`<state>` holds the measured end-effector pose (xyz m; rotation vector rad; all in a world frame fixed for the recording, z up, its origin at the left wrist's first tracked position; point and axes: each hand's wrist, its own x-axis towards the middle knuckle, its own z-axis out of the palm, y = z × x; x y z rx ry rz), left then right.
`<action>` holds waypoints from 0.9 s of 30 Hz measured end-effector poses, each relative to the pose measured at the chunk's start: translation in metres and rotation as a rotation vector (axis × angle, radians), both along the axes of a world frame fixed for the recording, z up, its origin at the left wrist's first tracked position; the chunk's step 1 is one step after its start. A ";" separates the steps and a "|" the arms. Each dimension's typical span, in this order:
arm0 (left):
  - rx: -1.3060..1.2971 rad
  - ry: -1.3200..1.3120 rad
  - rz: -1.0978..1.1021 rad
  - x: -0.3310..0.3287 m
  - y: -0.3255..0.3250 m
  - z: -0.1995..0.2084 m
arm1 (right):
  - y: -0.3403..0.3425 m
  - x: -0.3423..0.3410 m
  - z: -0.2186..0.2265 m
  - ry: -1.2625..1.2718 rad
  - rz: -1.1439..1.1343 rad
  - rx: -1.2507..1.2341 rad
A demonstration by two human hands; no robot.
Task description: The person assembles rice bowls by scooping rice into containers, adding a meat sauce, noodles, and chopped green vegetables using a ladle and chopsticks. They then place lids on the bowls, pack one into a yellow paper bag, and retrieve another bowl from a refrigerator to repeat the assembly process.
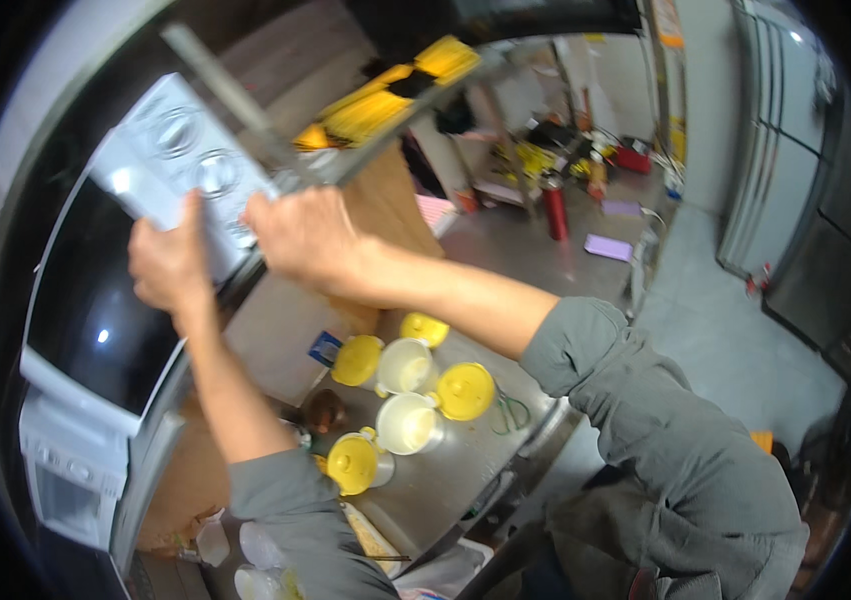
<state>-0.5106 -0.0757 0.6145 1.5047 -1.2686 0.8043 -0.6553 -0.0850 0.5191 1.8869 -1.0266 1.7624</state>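
Note:
A small oven with a white panel [160, 150] and a dark glass door [95, 290] stands on a shelf at the upper left. Round dials run down the panel, among them a middle knob [215, 173]. My left hand [170, 262] lies against the panel's lower edge by the glass, its thumb raised apart from the fingers and nothing visible in it. At the panel's right end my right hand [310, 240] is closed, fingertips at the lowest knob [243, 232], which it partly covers. Motion blurs both hands.
Below, a steel counter [465, 455] carries white pots [408, 425] and yellow lids [466, 390], with green-handled scissors [512, 412] beside them. Farther off are a red bottle [554, 205] and a purple box [608, 247]. Yellow packets [370, 108] lie on the shelf; a fridge [775, 150] stands right.

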 end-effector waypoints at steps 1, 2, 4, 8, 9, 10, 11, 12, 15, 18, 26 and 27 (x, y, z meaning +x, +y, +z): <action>0.030 0.030 -0.012 0.000 -0.011 -0.006 | 0.015 -0.023 -0.034 0.051 0.072 0.025; 0.033 0.031 -0.072 0.011 -0.027 -0.008 | 0.030 -0.046 -0.066 0.083 0.097 0.095; 0.059 0.048 -0.146 0.022 -0.046 -0.008 | 0.056 -0.100 -0.131 0.109 0.152 0.304; 0.059 0.028 -0.303 0.004 -0.052 0.016 | 0.106 -0.255 -0.230 0.038 0.150 0.840; 0.093 0.131 -0.372 -0.028 -0.023 0.027 | 0.117 -0.292 -0.251 0.007 0.125 0.933; 0.303 0.183 -0.024 -0.017 -0.026 0.041 | 0.130 -0.335 -0.278 -0.009 0.068 1.063; 0.206 0.136 -0.066 -0.034 -0.030 0.007 | 0.140 -0.378 -0.306 -0.029 0.048 1.152; 0.081 0.075 -0.171 -0.068 -0.034 -0.035 | 0.151 -0.415 -0.334 -0.067 0.038 1.249; 0.030 0.029 -0.501 -0.215 -0.047 -0.167 | 0.209 -0.529 -0.394 -0.230 -0.117 1.372; 0.324 0.110 -0.796 -0.381 -0.044 -0.308 | 0.258 -0.642 -0.429 -0.426 -0.364 1.250; 1.326 0.596 -1.041 -0.702 -0.042 -0.604 | 0.395 -0.918 -0.409 -1.014 -0.885 0.931; 1.370 0.656 -1.036 -0.743 -0.050 -0.617 | 0.423 -0.957 -0.402 -1.032 -0.973 0.815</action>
